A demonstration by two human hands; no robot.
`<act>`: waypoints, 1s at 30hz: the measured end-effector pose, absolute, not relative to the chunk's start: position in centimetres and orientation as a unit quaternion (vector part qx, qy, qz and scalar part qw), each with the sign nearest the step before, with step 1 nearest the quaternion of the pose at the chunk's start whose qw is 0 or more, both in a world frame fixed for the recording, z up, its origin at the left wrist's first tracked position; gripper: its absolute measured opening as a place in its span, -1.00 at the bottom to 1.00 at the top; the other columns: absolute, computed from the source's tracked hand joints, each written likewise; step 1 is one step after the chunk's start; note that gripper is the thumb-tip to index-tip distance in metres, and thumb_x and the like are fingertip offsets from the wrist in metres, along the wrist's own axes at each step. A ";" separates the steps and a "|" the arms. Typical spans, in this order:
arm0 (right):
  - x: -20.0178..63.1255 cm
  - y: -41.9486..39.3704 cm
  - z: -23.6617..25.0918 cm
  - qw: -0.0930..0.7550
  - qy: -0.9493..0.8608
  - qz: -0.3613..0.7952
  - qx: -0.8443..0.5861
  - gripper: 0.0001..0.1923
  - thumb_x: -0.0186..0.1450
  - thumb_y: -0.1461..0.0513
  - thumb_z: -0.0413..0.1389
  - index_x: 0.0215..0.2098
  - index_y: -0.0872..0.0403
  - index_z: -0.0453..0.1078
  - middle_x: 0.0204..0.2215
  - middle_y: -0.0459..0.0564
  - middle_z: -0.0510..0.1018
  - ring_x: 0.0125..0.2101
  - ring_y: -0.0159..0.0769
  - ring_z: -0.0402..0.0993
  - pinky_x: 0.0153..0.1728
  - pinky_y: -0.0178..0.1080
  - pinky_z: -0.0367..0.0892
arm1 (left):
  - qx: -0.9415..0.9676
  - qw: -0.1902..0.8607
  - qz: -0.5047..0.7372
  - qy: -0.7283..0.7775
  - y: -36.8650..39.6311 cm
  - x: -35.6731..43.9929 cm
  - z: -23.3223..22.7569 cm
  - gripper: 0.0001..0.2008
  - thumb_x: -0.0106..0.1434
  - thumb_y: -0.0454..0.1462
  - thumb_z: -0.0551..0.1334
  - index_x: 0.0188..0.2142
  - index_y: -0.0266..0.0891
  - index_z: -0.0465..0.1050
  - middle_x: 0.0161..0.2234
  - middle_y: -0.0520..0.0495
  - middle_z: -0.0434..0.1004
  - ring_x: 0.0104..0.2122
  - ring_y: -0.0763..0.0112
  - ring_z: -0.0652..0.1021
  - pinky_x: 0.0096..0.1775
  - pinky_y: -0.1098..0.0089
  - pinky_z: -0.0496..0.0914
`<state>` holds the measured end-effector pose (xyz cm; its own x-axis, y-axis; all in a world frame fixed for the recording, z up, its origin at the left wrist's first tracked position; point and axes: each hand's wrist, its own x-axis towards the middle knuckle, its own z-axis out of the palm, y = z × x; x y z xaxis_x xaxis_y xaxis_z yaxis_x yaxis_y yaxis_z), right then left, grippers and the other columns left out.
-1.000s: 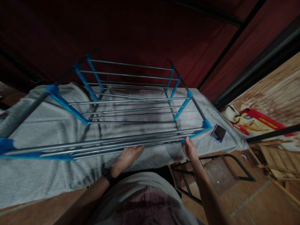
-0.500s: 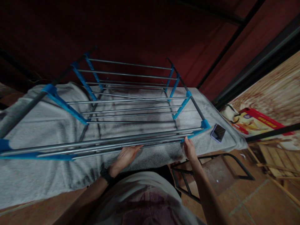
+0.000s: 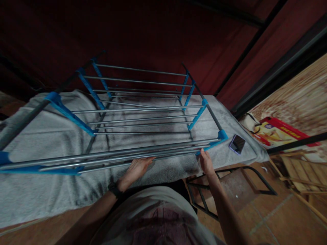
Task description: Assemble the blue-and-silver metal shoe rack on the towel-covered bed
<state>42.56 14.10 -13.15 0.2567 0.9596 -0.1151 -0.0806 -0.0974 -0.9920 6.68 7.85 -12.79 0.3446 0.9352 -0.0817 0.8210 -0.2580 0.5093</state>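
A shoe rack (image 3: pixel 138 119) of grey metal tubes and blue plastic brackets lies across the grey blanket (image 3: pixel 163 172), its nearest tier towards me. My left hand (image 3: pixel 138 169) is at the lowest near tube, close to its middle. Its thumb side points right along the tube, and the other fingers are partly hidden by the rods. My right hand (image 3: pixel 206 162) pinches the lower end of the near right blue bracket (image 3: pixel 216 143), where the tube meets it. A dark watch (image 3: pixel 115 190) is on my left wrist.
A phone (image 3: pixel 237 144) lies on the blanket right of the rack. Behind stands a dark red wall (image 3: pixel 143 30). A red and yellow box (image 3: pixel 283 131), a black metal frame (image 3: pixel 258 175) and a wooden slatted piece (image 3: pixel 301 173) are at the right.
Almost nothing differs. The view has shifted very slightly, and both hands stay at the same places on the rack.
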 end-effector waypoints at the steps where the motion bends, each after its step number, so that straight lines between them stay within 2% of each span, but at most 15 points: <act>1: 42.5 14.1 -13.0 0.548 -0.389 0.466 -0.576 -0.49 0.08 -0.22 0.21 -0.39 0.03 0.35 -0.45 -0.14 0.42 -0.33 -0.33 0.32 -0.18 -0.23 0.29 | 0.782 0.242 0.122 0.561 7.8 6.7 -12.8 -0.58 0.43 -0.25 -0.02 0.19 -0.12 0.41 0.02 -0.16 0.60 0.01 0.17 0.59 0.05 0.17 0.42; 8: 42.1 13.7 -12.0 0.532 -0.403 0.449 -0.594 -0.45 0.09 -0.26 0.17 -0.45 0.02 0.27 -0.56 -0.16 0.33 -0.37 -0.32 0.29 -0.27 -0.24 0.25 | 0.775 0.257 0.135 0.561 7.7 6.7 -12.7 -0.57 0.41 -0.26 0.01 0.20 -0.05 0.40 0.07 -0.10 0.56 0.02 0.16 0.59 0.05 0.19 0.43; 23: 41.8 13.7 -11.6 0.521 -0.414 0.450 -0.596 -0.45 0.09 -0.27 0.15 -0.44 0.02 0.32 -0.53 -0.13 0.38 -0.29 -0.26 0.32 -0.19 -0.20 0.27 | 0.787 0.237 0.089 0.563 7.6 7.1 -12.2 -0.55 0.42 -0.29 -0.04 0.22 -0.13 0.38 0.08 -0.16 0.55 0.04 0.16 0.57 0.04 0.17 0.41; 30: 42.0 13.6 -12.1 0.509 -0.426 0.430 -0.612 -0.50 0.13 -0.23 0.12 -0.41 0.02 0.36 -0.49 -0.10 0.40 -0.28 -0.24 0.32 -0.17 -0.16 0.29 | 0.762 0.276 0.145 0.568 7.7 6.8 -12.6 -0.60 0.40 -0.27 0.02 0.16 -0.09 0.43 0.04 -0.14 0.59 0.00 0.15 0.58 0.05 0.18 0.38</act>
